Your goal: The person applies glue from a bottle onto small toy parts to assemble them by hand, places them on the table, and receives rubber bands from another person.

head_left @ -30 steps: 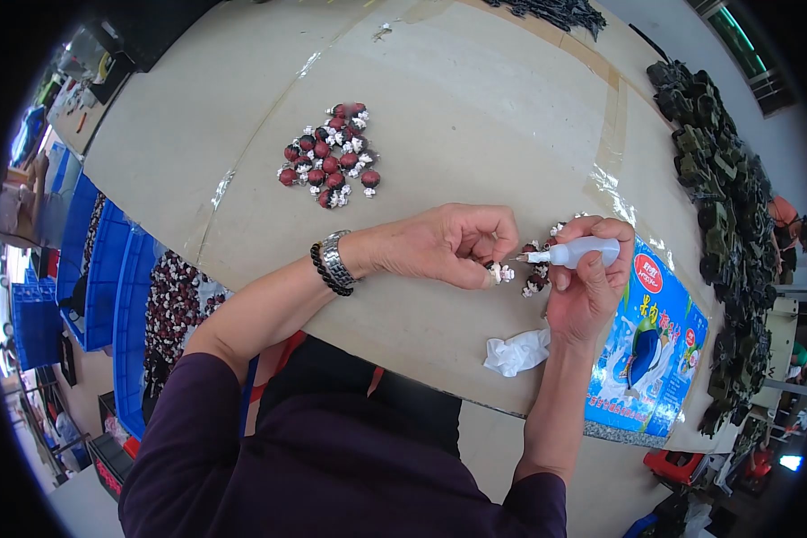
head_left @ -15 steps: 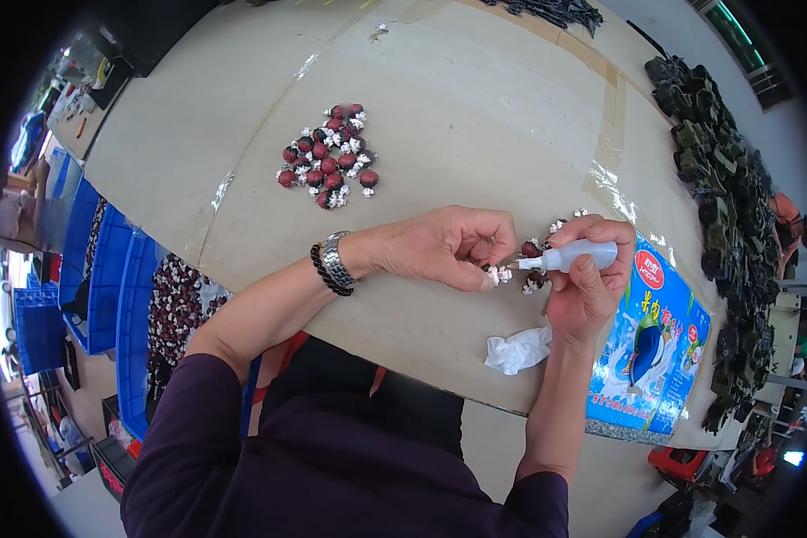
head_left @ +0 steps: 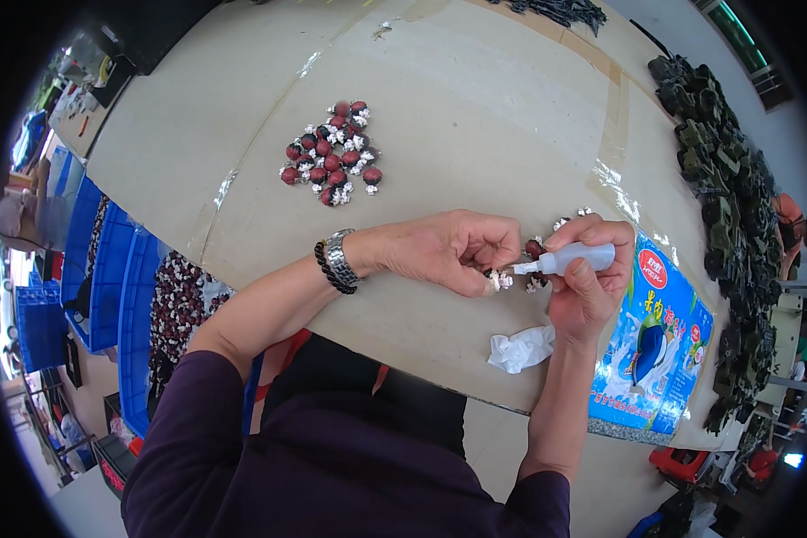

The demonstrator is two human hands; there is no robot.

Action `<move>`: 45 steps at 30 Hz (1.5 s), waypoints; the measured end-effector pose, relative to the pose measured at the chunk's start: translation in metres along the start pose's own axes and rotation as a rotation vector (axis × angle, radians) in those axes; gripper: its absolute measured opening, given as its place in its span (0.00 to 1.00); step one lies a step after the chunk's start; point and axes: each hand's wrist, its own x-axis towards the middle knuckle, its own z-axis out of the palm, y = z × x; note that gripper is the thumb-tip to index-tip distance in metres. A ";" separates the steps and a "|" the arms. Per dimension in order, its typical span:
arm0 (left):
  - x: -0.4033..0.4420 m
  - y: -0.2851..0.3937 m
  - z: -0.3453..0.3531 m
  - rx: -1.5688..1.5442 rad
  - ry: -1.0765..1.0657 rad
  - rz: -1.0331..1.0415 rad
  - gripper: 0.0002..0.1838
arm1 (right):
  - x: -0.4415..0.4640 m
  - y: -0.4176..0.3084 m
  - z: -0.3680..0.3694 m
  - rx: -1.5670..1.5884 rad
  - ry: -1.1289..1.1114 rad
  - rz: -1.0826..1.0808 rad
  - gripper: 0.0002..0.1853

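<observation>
My left hand (head_left: pixel 453 251), with a watch and a dark beaded bracelet at the wrist, pinches a small white piece (head_left: pixel 500 281) between thumb and fingers; part of the piece is hidden. In my right hand (head_left: pixel 592 287) lies a small translucent squeeze bottle (head_left: pixel 583 259), held on its side. Its white nozzle points left and reaches the piece; whether they touch I cannot tell. Just behind the bottle sit a few dark red and black balls (head_left: pixel 534 247) with white parts, partly covered by my right hand. A crumpled white tissue (head_left: pixel 520 350) is below my right hand.
A cluster of red-black balls with white pieces (head_left: pixel 332 161) lies on the table (head_left: pixel 439 108). Blue bins (head_left: pixel 136 314) stand at left, one full of similar pieces. A blue printed carton sheet (head_left: pixel 650 350) and a long pile of dark green items (head_left: pixel 722 206) are at right.
The nozzle and the white piece stay close together between my hands, with only slight movement. The whole view has shifted a little.
</observation>
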 end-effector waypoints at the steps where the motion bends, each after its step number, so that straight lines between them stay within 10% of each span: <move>1: 0.000 0.001 0.000 0.002 -0.003 -0.011 0.07 | 0.000 0.000 0.000 -0.004 -0.005 0.000 0.14; 45: 0.001 -0.006 0.000 -0.032 -0.043 -0.009 0.09 | 0.000 -0.005 0.001 -0.183 -0.094 -0.130 0.13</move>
